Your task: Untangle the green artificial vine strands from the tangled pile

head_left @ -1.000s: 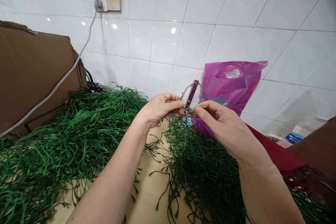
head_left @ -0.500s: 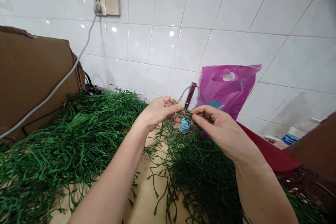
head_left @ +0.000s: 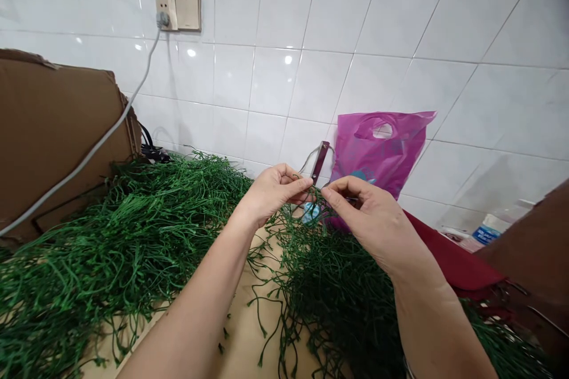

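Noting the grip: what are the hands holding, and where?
The left hand and right hand pinch thin green vine strands near their tops, between the fingertips.

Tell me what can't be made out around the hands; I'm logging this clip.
Head view only:
Where the left hand and right hand pinch the green strands: hidden by their fingers.
Blue object under the hands: mostly hidden by strands; kind unclear.
Dark strip by the wall: lower end hidden behind the hands.
Bottle label at right: too small, blurred.
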Demonstrator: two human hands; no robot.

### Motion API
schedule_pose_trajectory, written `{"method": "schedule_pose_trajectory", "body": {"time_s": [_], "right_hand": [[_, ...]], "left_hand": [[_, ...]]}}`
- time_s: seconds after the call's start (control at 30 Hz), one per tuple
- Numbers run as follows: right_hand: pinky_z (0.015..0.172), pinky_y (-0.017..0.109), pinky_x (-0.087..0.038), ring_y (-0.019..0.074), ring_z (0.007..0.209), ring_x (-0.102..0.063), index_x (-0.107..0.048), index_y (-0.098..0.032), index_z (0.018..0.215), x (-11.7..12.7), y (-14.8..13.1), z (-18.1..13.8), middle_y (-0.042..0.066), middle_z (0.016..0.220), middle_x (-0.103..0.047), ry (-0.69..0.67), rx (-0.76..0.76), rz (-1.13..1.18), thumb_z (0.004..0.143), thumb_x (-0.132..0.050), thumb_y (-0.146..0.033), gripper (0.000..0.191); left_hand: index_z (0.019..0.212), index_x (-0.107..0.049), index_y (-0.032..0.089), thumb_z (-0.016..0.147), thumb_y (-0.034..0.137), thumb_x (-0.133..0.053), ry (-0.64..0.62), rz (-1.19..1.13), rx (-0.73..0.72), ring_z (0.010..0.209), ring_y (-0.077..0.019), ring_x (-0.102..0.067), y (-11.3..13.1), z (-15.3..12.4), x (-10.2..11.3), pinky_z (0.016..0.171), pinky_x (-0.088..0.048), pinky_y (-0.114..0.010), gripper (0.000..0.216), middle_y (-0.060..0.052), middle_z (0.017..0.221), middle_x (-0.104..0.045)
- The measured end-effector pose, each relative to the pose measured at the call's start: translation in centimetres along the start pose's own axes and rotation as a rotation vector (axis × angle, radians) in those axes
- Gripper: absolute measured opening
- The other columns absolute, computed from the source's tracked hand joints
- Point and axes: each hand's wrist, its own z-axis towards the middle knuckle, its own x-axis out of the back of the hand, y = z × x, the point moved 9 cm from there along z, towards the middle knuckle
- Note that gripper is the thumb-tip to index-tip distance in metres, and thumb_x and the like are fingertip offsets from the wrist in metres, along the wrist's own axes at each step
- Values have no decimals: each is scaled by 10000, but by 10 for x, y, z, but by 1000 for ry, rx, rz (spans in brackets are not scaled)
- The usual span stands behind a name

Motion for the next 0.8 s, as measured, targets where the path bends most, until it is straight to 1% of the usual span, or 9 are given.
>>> {"method": "schedule_pose_trajectory", "body": {"time_s": [0.1, 0.23, 0.37, 0.5, 0.6, 0.63, 0.7, 0.73, 0.8], "right_hand": [[740, 345, -430, 200, 789, -587, -678, -219, 791, -3, -2, -1, 22, 845, -675, 18, 22, -93, 824, -637, -400, 188], [807, 368, -449, 216, 877, -616, -687, -226, 841, -3, -2, -1, 20, 890, -687, 80, 86, -176, 803, -657, -252, 55], [840, 386, -449, 222, 907, -630, -684, -232, 879, -6, -9, -2, 17, 912, -701, 63, 186, -245, 819, -642, -178, 90], [848, 420, -424, 259, 922, -616, -659, -235, 898, -12, -14, -4, 38, 938, -699, 24, 246, -380, 836, -631, -171, 93], [807, 408, -419, 263, 883, -606, -623, -231, 862, -10, -15, -3, 52, 904, -687, 41, 253, -394, 847, -600, -181, 56], [785, 395, -420, 256, 863, -604, -613, -231, 851, -8, -15, -3, 52, 892, -683, 56, 252, -381, 841, -590, -176, 59], [750, 366, -421, 235, 828, -599, -603, -231, 832, -2, -16, -2, 46, 875, -676, 80, 248, -333, 823, -574, -166, 71], [746, 356, -422, 224, 820, -596, -604, -230, 824, 1, -16, -2, 42, 870, -673, 86, 243, -295, 814, -569, -168, 72], [749, 337, -427, 204, 809, -590, -608, -226, 814, 7, -14, -1, 33, 852, -663, 76, 199, -182, 799, -572, -187, 55]], "left_hand": [[767, -538, 138, 853, 95, -677, 15, 11, -3, 600, -84, -648, 0, -1, -4, 704, -510, -250, 170, 35, 609, -639], [746, -541, 122, 874, 88, -657, 46, 15, 21, 573, -57, -625, 1, -2, -5, 693, -506, -225, 176, 40, 611, -628], [745, -548, 117, 885, 102, -654, 73, 5, 49, 560, -52, -622, -1, -2, -2, 675, -501, -210, 177, 33, 598, -636], [764, -533, 128, 892, 122, -653, 82, -43, 79, 593, -69, -652, -9, 0, -1, 728, -517, -241, 175, 10, 624, -665], [860, -553, 133, 896, 125, -638, 18, -38, 70, 636, -84, -662, -9, 0, -5, 766, -512, -268, 93, -2, 677, -683], [929, -569, 138, 901, 137, -628, -24, 1, 51, 661, -94, -666, -7, -1, -8, 772, -507, -276, 65, -2, 700, -684], [1072, -595, 163, 911, 199, -615, -64, 179, -48, 709, -118, -654, 4, -5, -9, 767, -492, -287, 166, 3, 738, -665], [1121, -611, 181, 909, 243, -620, -51, 308, -133, 745, -130, -640, 13, -7, -8, 773, -484, -292, 221, 1, 768, -650], [1137, -663, 216, 886, 324, -648, 3, 547, -333, 878, -163, -612, 34, -14, -5, 820, -468, -305, 274, -29, 896, -634]]}}
